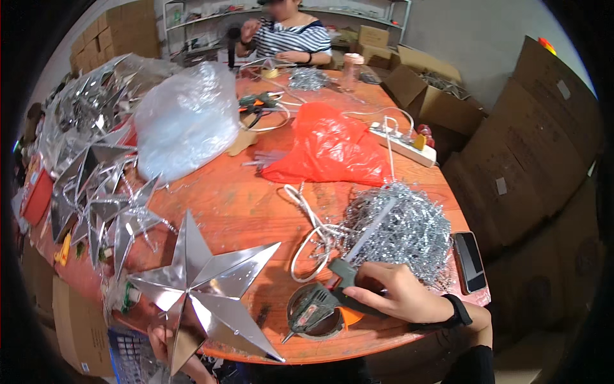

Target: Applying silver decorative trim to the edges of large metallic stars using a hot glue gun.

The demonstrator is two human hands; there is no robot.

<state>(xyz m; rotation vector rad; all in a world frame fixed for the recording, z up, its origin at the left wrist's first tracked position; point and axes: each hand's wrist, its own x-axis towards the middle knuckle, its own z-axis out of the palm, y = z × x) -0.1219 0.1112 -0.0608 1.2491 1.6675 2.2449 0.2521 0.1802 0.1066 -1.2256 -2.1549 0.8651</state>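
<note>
My right hand (401, 293) grips a grey glue gun (320, 304) lying on its side near the table's front edge, its nozzle pointing down-left over a round ring of tape (295, 320). My left hand (161, 338) holds the lower points of a large silver five-pointed star (203, 285) at the front left edge of the table. A heap of silver tinsel (400, 227) lies just behind my right hand, with a white cord (307, 217) looping beside it.
On the orange round table (243, 198) lie a red plastic bag (329, 144), a clear plastic bag (185, 118), a white power strip (403, 144) and a black phone (470, 261). Silver stars (96, 192) pile at the left. A person (284, 35) sits opposite. Cardboard boxes (531, 153) stand right.
</note>
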